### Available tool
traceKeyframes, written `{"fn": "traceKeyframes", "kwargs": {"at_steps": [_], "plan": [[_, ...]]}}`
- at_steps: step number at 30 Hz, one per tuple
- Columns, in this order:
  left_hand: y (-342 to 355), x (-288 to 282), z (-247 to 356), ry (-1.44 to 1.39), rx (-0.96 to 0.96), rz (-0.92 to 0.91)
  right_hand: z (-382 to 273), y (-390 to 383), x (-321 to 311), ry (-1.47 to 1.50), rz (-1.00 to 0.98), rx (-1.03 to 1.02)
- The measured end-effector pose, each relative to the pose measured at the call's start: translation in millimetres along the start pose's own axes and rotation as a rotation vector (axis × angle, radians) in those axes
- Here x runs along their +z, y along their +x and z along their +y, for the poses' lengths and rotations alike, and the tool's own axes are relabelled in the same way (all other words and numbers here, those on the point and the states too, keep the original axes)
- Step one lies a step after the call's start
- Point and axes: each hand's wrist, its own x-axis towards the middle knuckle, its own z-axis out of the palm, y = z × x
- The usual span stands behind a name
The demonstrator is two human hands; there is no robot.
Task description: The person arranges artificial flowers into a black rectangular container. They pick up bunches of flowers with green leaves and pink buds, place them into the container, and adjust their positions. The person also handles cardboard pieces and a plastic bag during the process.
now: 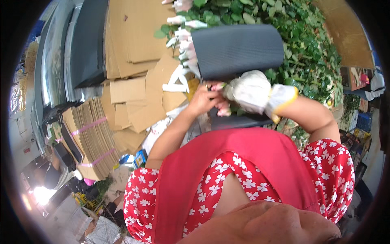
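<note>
While my bare left hand (202,99) pinches the pink rosebuds (222,109), my gloved right hand (250,91) closes around them just beside it. Beyond my hands, wrapped buds (183,38) lie lined up, but a big heap of green stems (300,40) looks unsorted.

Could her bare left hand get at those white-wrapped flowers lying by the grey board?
Probably yes. The left hand is already up beside the gloved right hand, just below the wrapped flowers, and nothing lies between them except bare cardboard.
</note>
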Motion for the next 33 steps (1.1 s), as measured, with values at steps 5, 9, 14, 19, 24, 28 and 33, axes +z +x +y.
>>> {"fn": "traceKeyframes", "kwargs": {"at_steps": [5, 9, 14, 19, 24, 28, 33], "plan": [[0.9, 15.8, 4.1, -0.024, 0.054, 0.209, 21.5, -1.0, -76.8, -0.126, 0.665, -0.120], [-4.4, 12.4, 5.2, -0.061, 0.014, 0.178, 15.9, -14.6, -86.7, 0.007, 0.833, -0.105], [-2.2, 11.2, 4.8, -0.080, 0.052, 0.173, 25.3, -47.3, 9.8, 0.250, 0.279, -0.068], [-2.1, 8.3, 5.3, -0.043, 0.009, 0.142, 30.7, -37.1, 52.7, 0.187, 0.065, -0.113], [-0.6, 8.3, 9.7, -0.035, -0.032, 0.143, 39.8, -38.2, 64.1, -0.024, -0.194, -0.007], [-0.5, 7.5, 11.7, -0.054, -0.048, 0.142, 33.6, -40.8, 58.2, 0.214, -0.131, 0.058], [-0.7, 5.3, 10.4, -0.052, -0.040, 0.133, 36.8, -43.6, 71.5, 0.417, -0.040, 0.075]]}}
